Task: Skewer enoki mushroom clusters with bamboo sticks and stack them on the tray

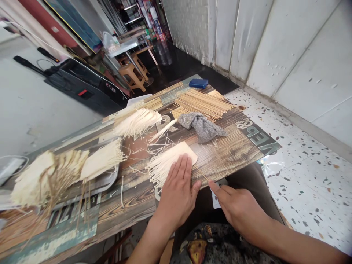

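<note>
A flat bunch of enoki mushrooms (pixel 162 165) lies on the wooden-patterned table (pixel 132 198) in front of me. My left hand (pixel 178 183) rests flat on it, fingers stretched out over its base end. My right hand (pixel 236 205) is closed around a thin bamboo skewer (pixel 201 172), whose far end meets the mushroom base under my left fingers; whether the tip is inside is hidden. A grey cloth (pixel 202 126) lies crumpled just beyond the bunch. A small loose strand bundle of enoki (pixel 164 130) sits beside it.
Skewered enoki bunches (pixel 101 161) are stacked on a white tray (pixel 112 179) at the left. Another enoki pile (pixel 139 123) lies farther back. Many bamboo skewers (pixel 203 102) lie spread near a blue box (pixel 198 83). Past the table's right edge is speckled floor (pixel 310 183).
</note>
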A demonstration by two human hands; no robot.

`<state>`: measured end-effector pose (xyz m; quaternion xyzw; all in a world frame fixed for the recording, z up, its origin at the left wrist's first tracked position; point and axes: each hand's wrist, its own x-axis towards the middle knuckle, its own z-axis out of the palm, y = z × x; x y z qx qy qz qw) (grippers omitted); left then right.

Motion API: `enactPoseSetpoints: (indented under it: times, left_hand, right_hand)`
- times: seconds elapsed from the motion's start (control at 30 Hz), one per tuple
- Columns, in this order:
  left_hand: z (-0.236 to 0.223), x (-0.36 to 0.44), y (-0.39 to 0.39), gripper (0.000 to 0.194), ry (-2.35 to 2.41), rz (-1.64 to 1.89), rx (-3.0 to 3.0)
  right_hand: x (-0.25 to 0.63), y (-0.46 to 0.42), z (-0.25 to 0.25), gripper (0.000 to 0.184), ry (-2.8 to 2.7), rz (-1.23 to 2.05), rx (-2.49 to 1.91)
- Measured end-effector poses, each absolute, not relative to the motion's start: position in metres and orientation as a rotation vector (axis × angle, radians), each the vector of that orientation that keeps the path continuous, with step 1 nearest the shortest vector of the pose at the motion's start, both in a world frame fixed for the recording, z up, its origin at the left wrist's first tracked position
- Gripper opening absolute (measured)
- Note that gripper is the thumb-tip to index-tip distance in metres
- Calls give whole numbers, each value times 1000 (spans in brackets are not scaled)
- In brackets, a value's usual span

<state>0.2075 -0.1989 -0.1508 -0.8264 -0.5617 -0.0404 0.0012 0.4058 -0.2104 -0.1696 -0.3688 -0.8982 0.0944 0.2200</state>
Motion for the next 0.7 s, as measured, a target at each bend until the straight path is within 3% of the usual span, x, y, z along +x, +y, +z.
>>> enactPoseSetpoints:
  times: [0.7]
  left_hand:
    - [-155,201,-190,64,-1773,-109,-2487]
  right_hand:
    - [421,-223,-168,46,-2451,547,-1070]
